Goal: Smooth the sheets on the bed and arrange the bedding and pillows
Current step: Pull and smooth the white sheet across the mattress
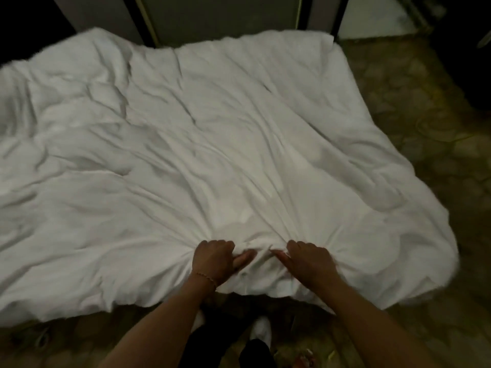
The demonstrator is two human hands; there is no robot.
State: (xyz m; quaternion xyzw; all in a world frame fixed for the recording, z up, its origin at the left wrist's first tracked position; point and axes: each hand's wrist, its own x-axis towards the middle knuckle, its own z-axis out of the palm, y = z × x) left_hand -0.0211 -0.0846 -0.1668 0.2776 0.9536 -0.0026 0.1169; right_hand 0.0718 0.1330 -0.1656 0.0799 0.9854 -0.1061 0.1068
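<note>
A white, heavily wrinkled duvet (212, 144) covers the whole bed and hangs over its near and right edges. My left hand (212, 257) grips a bunch of the duvet near the near edge, fingers curled into the cloth, thumb pointing right. A short way to its right, my right hand (308, 258) grips the same bunched fabric with curled fingers. Creases fan out from both hands across the duvet. No pillows are visible.
A patterned carpet (414, 107) lies to the right of the bed and under my feet. My white shoe (261, 329) stands at the bed's foot. A dark panelled wall or headboard (220, 19) rises behind the bed. Small litter (305, 354) lies on the floor.
</note>
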